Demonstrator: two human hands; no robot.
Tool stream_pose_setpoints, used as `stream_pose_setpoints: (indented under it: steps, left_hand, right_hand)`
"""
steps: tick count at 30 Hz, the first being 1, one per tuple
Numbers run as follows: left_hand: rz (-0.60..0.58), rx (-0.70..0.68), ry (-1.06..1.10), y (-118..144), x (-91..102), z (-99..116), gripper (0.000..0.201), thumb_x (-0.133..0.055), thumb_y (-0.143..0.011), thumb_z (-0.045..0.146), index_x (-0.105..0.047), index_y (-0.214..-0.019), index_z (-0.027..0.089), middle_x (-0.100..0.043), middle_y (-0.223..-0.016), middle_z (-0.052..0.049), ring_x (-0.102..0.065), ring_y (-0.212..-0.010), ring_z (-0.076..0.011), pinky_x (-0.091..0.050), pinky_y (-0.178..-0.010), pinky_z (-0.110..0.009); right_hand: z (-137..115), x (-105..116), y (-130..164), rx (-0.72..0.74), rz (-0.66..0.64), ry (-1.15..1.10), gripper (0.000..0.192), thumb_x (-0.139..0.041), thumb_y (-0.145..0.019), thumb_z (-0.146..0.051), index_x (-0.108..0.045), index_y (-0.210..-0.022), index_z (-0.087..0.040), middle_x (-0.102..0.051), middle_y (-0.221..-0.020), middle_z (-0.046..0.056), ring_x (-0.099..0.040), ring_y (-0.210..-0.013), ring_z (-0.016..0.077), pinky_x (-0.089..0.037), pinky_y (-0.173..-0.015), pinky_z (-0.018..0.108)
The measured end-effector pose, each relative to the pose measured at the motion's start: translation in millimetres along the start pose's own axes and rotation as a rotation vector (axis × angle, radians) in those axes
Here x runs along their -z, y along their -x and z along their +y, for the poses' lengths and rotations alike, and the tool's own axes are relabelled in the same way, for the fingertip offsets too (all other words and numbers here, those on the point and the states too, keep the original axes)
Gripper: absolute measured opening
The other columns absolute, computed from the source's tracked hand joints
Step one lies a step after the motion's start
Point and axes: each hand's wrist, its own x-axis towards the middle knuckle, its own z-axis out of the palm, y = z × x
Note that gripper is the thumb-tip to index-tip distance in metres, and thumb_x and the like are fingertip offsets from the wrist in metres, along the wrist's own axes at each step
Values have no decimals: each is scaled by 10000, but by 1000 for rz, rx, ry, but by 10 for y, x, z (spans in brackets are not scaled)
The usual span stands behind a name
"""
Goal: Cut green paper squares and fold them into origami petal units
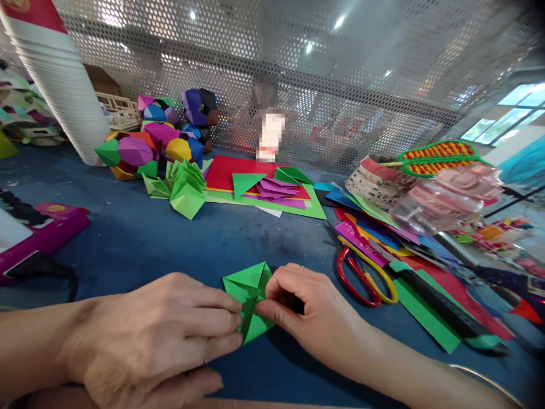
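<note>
both hands, left hand (170,329) and right hand (310,309), pinch folded green paper (251,298).

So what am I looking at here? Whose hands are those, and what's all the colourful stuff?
This picture comes from a small camera worn on a person's head, so you see what they see looking down at their own hands. The left hand and right hand both pinch a folded green paper piece lying on a blue table. Just right of it lie scissors with red and yellow handles and loose coloured paper sheets. Further back is a pile of folded green pieces, a stack of red and green sheets, and some colourful paper balls. At the left edge sits a pink glue gun, beside a tall stack of white paper cups. A mesh screen stands behind everything.
</note>
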Motion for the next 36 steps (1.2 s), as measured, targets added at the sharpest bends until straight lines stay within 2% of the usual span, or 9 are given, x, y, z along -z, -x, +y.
stream_pose_setpoints:
  steps: [7, 11, 12, 17, 21, 24, 28, 33, 36]
  left_hand:
    - [21, 2, -1, -14, -41, -31, 281, -538, -959, 166, -683, -1199, 141, -792, -1076, -101, -740, -1011, -248, -621, -789, -299]
    - [32, -72, -17, -60, -44, -56, 265, -484, -1015, 229, -649, -1196, 129, -783, -1109, -114, -744, -958, -236, -615, -776, -297]
    - [3, -37, -25, -69, -46, -61, 284, -468, -1026, 245, -633, -1225, 126, -776, -1123, -121, -740, -975, -247, -615, -780, -312]
    - [-88, -56, 52, -65, -94, -100, 431, -554, -993, 329, -575, -1383, 144, -752, -1077, -125, -722, -979, -273, -626, -774, -339]
    - [-82, -37, 60, -44, -152, -106, 412, -553, -995, 332, -594, -1360, 147, -742, -1082, -130, -707, -991, -281, -639, -823, -376]
    - [-87, -54, 46, -23, -198, -94, 356, -584, -976, 296, -642, -1300, 159, -746, -1055, -110, -719, -985, -264, -640, -832, -341]
    - [-77, -88, -24, 25, -260, -99, 275, -594, -987, 307, -694, -1227, 219, -732, -1201, -78, -702, -1119, -249, -619, -900, -293]
    - [-92, -127, -79, 70, -289, -119, 441, -589, -988, 299, -603, -1389, 116, -711, -1317, -103, -632, -1267, -249, -576, -998, -279]
    - [-81, -90, -90, 94, -303, -119, 462, -571, -993, 318, -588, -1419, 141, -700, -1348, -88, -623, -1288, -240, -558, -1030, -278]
  right_hand:
    - [-10, -39, -20, 15, -1, 56, 270, -754, -904, -200, -547, -731, -198, -569, -688, -48, -520, -672, 130, -371, -672, 284]
    - [-11, -39, -14, 1, -14, 45, 274, -758, -906, -205, -545, -734, -195, -564, -701, -48, -518, -685, 127, -365, -677, 280]
    - [-10, -40, -12, -1, -16, 44, 276, -758, -907, -204, -543, -734, -196, -563, -703, -48, -517, -686, 128, -363, -676, 280]
    - [10, -46, -4, 23, -16, 45, 282, -744, -937, -256, -536, -754, -202, -568, -721, -46, -515, -702, 134, -361, -684, 287]
    - [15, -50, -1, 42, -12, 66, 284, -708, -970, -304, -540, -763, -205, -577, -728, -41, -514, -704, 138, -364, -684, 293]
    - [8, -53, 4, 44, -3, 94, 284, -695, -977, -319, -539, -768, -208, -584, -729, -36, -509, -700, 143, -369, -687, 299]
    - [17, -49, 13, 32, -2, 119, 267, -711, -967, -336, -543, -803, -209, -590, -770, -27, -506, -731, 153, -379, -713, 305]
    - [18, -22, 10, 8, -7, 109, 244, -741, -935, -287, -529, -843, -207, -583, -812, -24, -504, -762, 162, -378, -729, 315]
    - [-19, 7, 6, 0, -11, 96, 188, -725, -899, -205, -539, -874, -205, -587, -839, -15, -515, -784, 170, -390, -753, 328]
